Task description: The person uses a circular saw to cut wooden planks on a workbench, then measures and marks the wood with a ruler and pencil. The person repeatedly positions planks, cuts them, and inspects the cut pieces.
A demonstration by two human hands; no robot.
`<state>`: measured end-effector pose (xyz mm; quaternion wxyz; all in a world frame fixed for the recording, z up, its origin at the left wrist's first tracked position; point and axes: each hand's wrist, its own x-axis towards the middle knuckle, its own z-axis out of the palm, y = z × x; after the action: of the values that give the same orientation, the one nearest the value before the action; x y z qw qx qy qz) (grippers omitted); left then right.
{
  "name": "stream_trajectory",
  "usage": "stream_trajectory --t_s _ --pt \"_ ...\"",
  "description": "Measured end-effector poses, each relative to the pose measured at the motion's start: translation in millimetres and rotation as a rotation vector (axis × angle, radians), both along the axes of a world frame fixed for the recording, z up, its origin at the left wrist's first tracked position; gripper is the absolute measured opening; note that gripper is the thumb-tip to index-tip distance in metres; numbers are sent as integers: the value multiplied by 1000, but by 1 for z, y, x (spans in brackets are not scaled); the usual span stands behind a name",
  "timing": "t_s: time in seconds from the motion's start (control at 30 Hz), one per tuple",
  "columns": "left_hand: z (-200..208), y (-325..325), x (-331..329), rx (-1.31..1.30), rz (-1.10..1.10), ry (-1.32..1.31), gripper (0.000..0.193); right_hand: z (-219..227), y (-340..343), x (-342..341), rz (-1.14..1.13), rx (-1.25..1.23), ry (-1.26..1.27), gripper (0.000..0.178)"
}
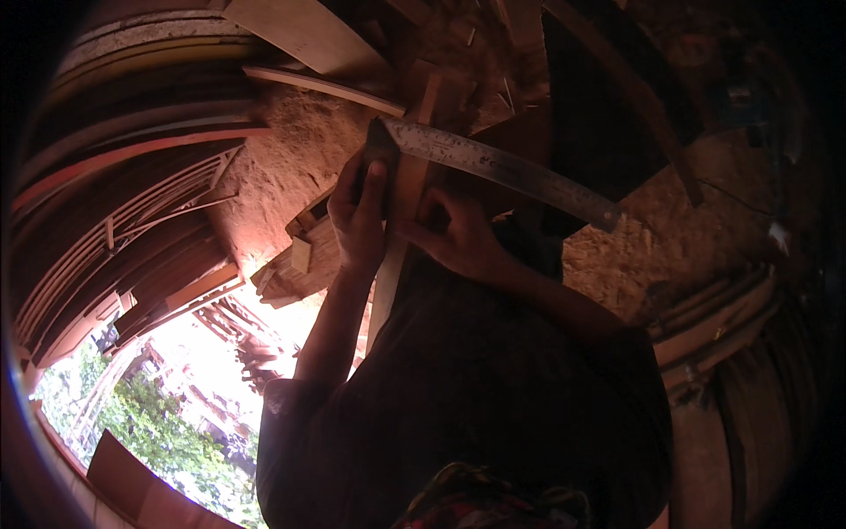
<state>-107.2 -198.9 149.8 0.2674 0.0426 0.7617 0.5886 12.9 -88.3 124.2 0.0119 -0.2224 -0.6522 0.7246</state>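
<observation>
A try square with a dark stock and a long metal blade (pixel 502 166) lies across a narrow wooden strip (pixel 410 183). My left hand (pixel 359 219) is closed around the stock, thumb on top, keeping it against the strip's left side. The blade crosses the strip and reaches far out to the right. Just below the blade, my right hand (pixel 460 233) is closed in a pinch at the strip's right edge. Whatever its fingertips may hold is too dark and small to make out. The strip runs from the upper middle down toward my body.
Long boards and slatted frames (pixel 123 229) are stacked along the left. A pale board (pixel 308 35) lies at the far left, and wood offcuts (pixel 300 256) sit beside my left forearm. More planks (pixel 718 326) rest at the right. Dusty ground (pixel 295 145) shows between them.
</observation>
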Motion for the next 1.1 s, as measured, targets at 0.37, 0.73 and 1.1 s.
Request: stream_trajectory --t_s 0.37,0.73,1.1 --pt "2 -41 22 68 134 -183 33 -2 -6 2 -35 -33 -14 33" --pt "-7 -33 32 -68 -46 153 33 30 32 58 -52 235 255 26" --pt "-19 -37 37 -52 -216 411 67 -15 45 68 -133 725 8 55"
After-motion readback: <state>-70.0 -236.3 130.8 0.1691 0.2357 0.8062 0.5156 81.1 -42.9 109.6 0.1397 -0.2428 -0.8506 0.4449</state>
